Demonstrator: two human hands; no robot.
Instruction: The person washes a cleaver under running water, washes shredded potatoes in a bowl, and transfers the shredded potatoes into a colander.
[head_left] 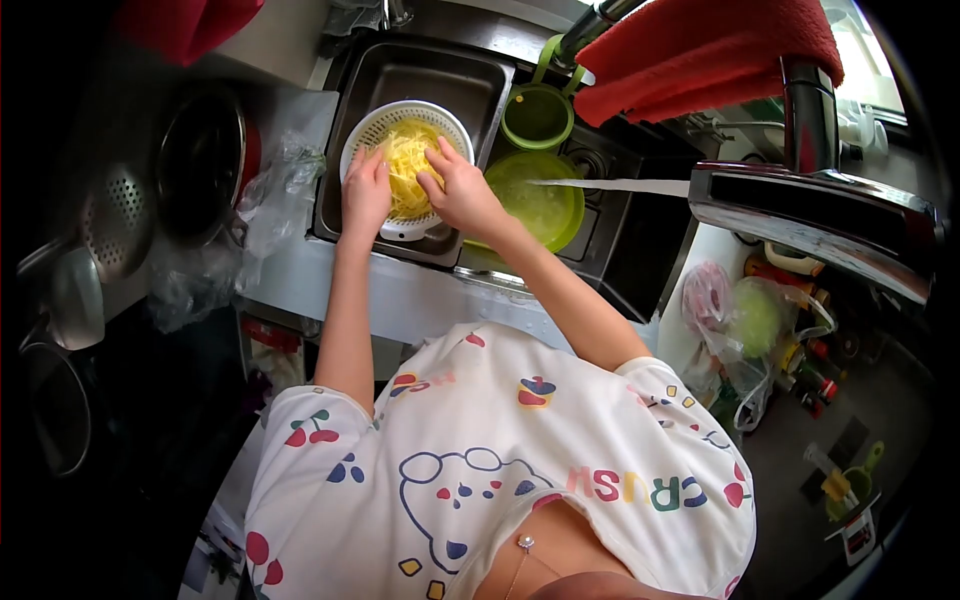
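In the left basin of the sink (490, 75) stands a white colander (459, 118) heaped with thin yellow shreds that look like shredded potato (408, 170). My left hand (367, 195) reaches over the colander's near left side, its fingertips against the shreds. From the right, my right hand (462, 190) presses into the heap with curled fingers and thumb. Both hands close on the shreds from opposite sides; their fingertips are partly hidden. Beside my right wrist, a green bowl (545, 210) of cloudy water sits in the right basin.
Water runs from the large chrome faucet (810, 220) into the green bowl. A red cloth (700, 55) hangs over the faucet. Behind the bowl is a green handled container (537, 115). Plastic bags (280, 190) lie left of the sink; a pan (200, 165) and utensils are farther left.
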